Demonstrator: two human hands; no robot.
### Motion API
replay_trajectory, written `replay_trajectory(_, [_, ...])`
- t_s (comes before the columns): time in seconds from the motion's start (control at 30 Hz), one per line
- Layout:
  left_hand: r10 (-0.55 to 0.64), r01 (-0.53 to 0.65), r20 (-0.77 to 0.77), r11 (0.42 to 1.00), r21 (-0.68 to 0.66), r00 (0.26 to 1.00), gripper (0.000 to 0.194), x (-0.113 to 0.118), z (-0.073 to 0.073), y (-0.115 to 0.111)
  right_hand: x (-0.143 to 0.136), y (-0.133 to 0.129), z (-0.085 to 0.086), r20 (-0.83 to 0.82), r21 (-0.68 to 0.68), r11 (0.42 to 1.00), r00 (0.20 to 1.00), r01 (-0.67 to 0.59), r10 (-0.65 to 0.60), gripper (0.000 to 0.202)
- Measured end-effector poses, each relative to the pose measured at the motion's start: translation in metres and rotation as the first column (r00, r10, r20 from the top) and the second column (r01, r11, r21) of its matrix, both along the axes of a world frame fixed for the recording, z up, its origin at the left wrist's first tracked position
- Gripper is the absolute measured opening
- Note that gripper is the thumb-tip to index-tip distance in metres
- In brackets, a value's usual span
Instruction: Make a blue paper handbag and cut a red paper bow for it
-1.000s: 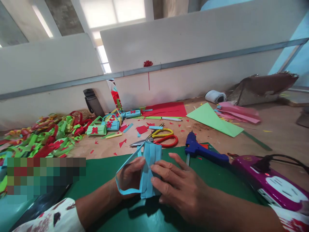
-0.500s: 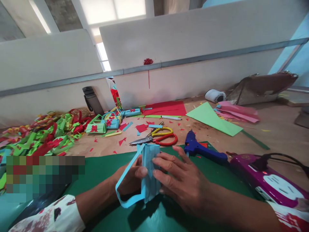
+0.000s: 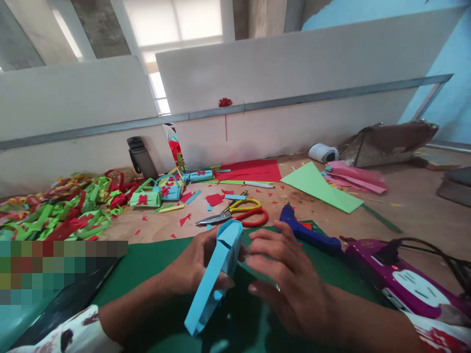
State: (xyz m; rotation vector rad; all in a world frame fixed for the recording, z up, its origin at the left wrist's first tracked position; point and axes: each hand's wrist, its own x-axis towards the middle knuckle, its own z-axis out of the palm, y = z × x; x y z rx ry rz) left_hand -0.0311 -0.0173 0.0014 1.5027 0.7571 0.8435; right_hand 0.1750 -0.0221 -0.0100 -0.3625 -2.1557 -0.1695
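A small light-blue paper handbag (image 3: 231,251) with a paper strap is tilted above the green mat (image 3: 158,252). My left hand (image 3: 191,267) is closed around its left side, thumb in front and fingers partly hidden behind. The strap sticks out toward me, down and to the left. Just right of the bag, my right hand (image 3: 290,277) has its fingers bent and apart, with nothing between them. Past the bag lie scissors (image 3: 217,218) with yellow and red handles. A blue glue gun (image 3: 312,236) rests beyond my right fingers.
A purple power strip (image 3: 371,255) with a plugged-in cable stands at right. Finished little paper bags (image 3: 145,198) and a colourful paper heap (image 3: 73,208) are at left. Green paper (image 3: 322,189), red paper (image 3: 253,171), a pen (image 3: 258,185) and a bottle (image 3: 142,157) lie farther back.
The bag has turned and tipped in my left hand, so its strap now points toward me. My right fingers have come off its front and moved slightly right.
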Motion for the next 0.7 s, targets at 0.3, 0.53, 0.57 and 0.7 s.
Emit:
replay_trajectory(0.3, [-0.016, 0.030, -0.068, 0.976, 0.214, 0.998, 0.067, 0.0021, -0.0027, -0.0024, 0.0004, 0.0018, -0.0024, 0.063, -0.002, 1.000, 0.998, 0.029, -0.029, 0.032])
replay_trajectory(0.53, [0.040, 0.019, -0.189, 0.955, 0.297, 0.981, 0.066, 0.0037, 0.0000, -0.0065, -0.0012, 0.0002, 0.0007, 0.092, 0.002, 0.999, 0.995, 0.047, -0.047, 0.023])
replay_trajectory(0.57, [0.040, 0.019, -0.189, 0.955, 0.298, 0.981, 0.064, 0.0041, 0.0003, -0.0069, -0.0016, 0.0005, 0.0004, 0.088, 0.000, 0.999, 0.995, 0.051, -0.050, 0.022])
replay_trajectory(0.7, [0.039, -0.026, -0.060, 0.980, 0.198, 0.997, 0.061, 0.0050, -0.0014, -0.0061, -0.0015, 0.0029, -0.0031, 0.056, -0.030, 0.999, 0.998, 0.027, -0.025, 0.032])
